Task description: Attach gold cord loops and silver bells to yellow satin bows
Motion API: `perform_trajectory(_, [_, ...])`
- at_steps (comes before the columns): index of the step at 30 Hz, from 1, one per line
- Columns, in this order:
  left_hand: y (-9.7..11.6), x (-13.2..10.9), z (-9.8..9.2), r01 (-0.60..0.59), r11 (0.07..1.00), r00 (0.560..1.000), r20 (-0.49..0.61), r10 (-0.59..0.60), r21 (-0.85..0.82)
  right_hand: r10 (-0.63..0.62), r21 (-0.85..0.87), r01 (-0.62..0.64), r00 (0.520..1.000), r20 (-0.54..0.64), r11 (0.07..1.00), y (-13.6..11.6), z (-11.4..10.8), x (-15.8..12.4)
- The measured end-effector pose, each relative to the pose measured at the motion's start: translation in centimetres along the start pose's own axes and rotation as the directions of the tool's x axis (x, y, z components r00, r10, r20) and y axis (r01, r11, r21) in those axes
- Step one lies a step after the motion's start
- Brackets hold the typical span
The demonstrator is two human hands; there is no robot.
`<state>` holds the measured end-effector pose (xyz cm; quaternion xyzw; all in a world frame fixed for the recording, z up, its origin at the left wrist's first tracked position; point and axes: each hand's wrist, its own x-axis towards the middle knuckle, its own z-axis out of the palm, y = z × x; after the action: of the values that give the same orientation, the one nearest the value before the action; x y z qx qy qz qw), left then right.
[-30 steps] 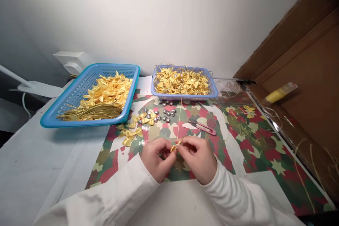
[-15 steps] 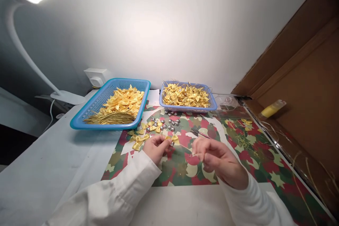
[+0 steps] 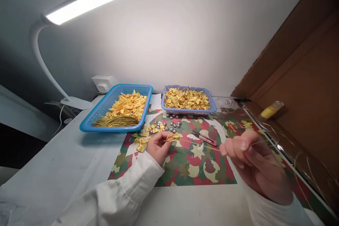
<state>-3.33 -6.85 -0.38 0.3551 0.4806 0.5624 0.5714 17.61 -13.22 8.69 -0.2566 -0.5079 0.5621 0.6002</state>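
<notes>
Between thumb and fingers, my left hand point(image 3: 159, 147) pinches a small yellow ribbon bow point(image 3: 174, 137). A thin pale thread point(image 3: 199, 144) runs taut from that bow to my right hand point(image 3: 247, 155), whose fingers are closed on it at the right. Just left of my left hand lie several loose yellow bows point(image 3: 142, 142). Beyond it are several small silver bells point(image 3: 175, 124). Pink-handled thread snips point(image 3: 205, 138) lie on the patterned paper point(image 3: 185, 176) between the hands, touched by neither.
A blue basket point(image 3: 148, 113) at back left holds yellow bows and a bundle of gold cords point(image 3: 116, 122). Another basket point(image 3: 189, 112) holds bows with gold loops. A lamp point(image 3: 47, 67) stands left. A yellow thread spool point(image 3: 271, 109) is by the brown panel at right.
My right hand has drawn away to the right, stretching the thread out from the bow. The left hand keeps its pinch. The view has tilted up slightly, and the snips are now uncovered.
</notes>
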Motion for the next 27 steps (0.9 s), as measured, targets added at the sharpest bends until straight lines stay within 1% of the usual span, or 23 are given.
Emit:
perform_trajectory(1, [0.1,0.0,0.1,0.005,1.0,1.0,0.006,-0.005,-0.019,0.031,0.051,-0.032,0.999,0.015,0.998,0.2,0.4,-0.4])
perform_trajectory(3, [0.3,0.0,0.1,0.048,0.997,0.999,0.026,-0.047,-0.059,0.143,0.149,-0.151,0.988,0.06,0.977,1.0,0.8,-1.4])
perform_trajectory(4, [0.5,0.1,0.0,0.081,0.994,0.996,0.042,-0.078,-0.078,0.217,0.177,-0.23,0.972,0.09,0.957,1.6,0.9,-1.8])
perform_trajectory(5, [0.7,0.1,0.0,0.114,0.989,0.992,0.06,-0.109,-0.096,0.281,0.196,-0.295,0.955,0.096,0.935,2.3,0.7,-2.3])
perform_trajectory(6, [1.0,0.1,0.0,0.145,0.983,0.988,0.079,-0.136,-0.111,0.333,0.214,-0.346,0.938,0.097,0.914,3.0,0.5,-2.6])
perform_trajectory(8, [1.5,0.1,-0.1,0.19,0.973,0.977,0.119,-0.175,-0.13,0.433,0.24,-0.43,0.9,0.042,0.87,4.4,-0.4,-3.0])
perform_trajectory(11, [1.9,-0.2,-0.1,0.215,0.97,0.966,0.173,-0.194,-0.117,0.59,0.282,-0.557,0.806,-0.044,0.781,5.8,-1.5,-3.4])
perform_trajectory(13, [1.8,-0.4,-0.1,0.201,0.974,0.966,0.185,-0.18,-0.101,0.674,0.33,-0.623,0.736,-0.06,0.71,5.7,-1.6,-3.7])
perform_trajectory(14, [1.7,-0.5,-0.2,0.168,0.982,0.971,0.187,-0.149,-0.088,0.705,0.361,-0.643,0.706,-0.062,0.676,5.2,-1.3,-3.8])
perform_trajectory(15, [1.5,-0.6,-0.3,0.093,0.994,0.978,0.192,-0.082,-0.054,0.729,0.394,-0.655,0.682,-0.06,0.645,4.6,-1.0,-3.9])
perform_trajectory(16, [1.4,-0.6,-0.4,-0.023,1.0,0.978,0.208,0.021,0.007,0.745,0.428,-0.658,0.664,-0.059,0.62,3.8,-0.5,-4.0])
perform_trajectory(17, [1.3,-0.7,-0.5,-0.173,0.981,0.959,0.24,0.148,0.088,0.741,0.455,-0.639,0.667,-0.074,0.621,2.9,0.0,-4.0])
perform_trajectory(18, [1.2,-0.8,-0.6,-0.331,0.928,0.918,0.287,0.274,0.172,0.724,0.476,-0.614,0.686,-0.073,0.63,2.0,0.6,-4.1])
perform_trajectory(19, [1.1,-0.9,-0.6,-0.464,0.851,0.864,0.338,0.374,0.245,0.712,0.495,-0.589,0.696,-0.09,0.639,1.3,1.1,-4.1])
perform_trajectory(20, [1.1,-1.0,-0.6,-0.55,0.781,0.819,0.373,0.436,0.295,0.697,0.511,-0.562,0.709,-0.107,0.65,0.7,1.6,-4.1])
perform_trajectory(21, [1.0,-1.1,-0.5,-0.577,0.751,0.805,0.381,0.455,0.32,0.685,0.527,-0.538,0.718,-0.123,0.658,0.3,2.0,-4.1])
perform_trajectory(22, [1.0,-1.1,-0.4,-0.552,0.768,0.823,0.362,0.438,0.324,0.676,0.547,-0.512,0.723,-0.141,0.662,0.2,2.3,-4.1])
perform_trajectory(23, [1.0,-1.1,-0.3,-0.461,0.838,0.874,0.312,0.372,0.293,0.669,0.57,-0.488,0.727,-0.153,0.661,0.3,2.6,-4.2])
perform_trajectory(24, [0.9,-1.0,-0.1,-0.315,0.921,0.933,0.255,0.256,0.227,0.668,0.594,-0.47,0.727,-0.159,0.653,0.7,2.8,-4.3])
perform_trajectory(25, [0.8,-0.9,0.0,-0.142,0.98,0.972,0.207,0.112,0.137,0.673,0.618,-0.458,0.722,-0.16,0.639,1.2,2.9,-4.4])
perform_trajectory(26, [0.8,-0.8,0.1,0.021,0.999,0.983,0.181,-0.029,0.045,0.683,0.636,-0.456,0.714,-0.156,0.622,1.9,2.9,-4.4])
perform_trajectory(27, [0.8,-0.6,0.2,0.163,0.986,0.972,0.178,-0.153,-0.041,0.699,0.648,-0.463,0.699,-0.152,0.604,2.6,2.8,-4.5])
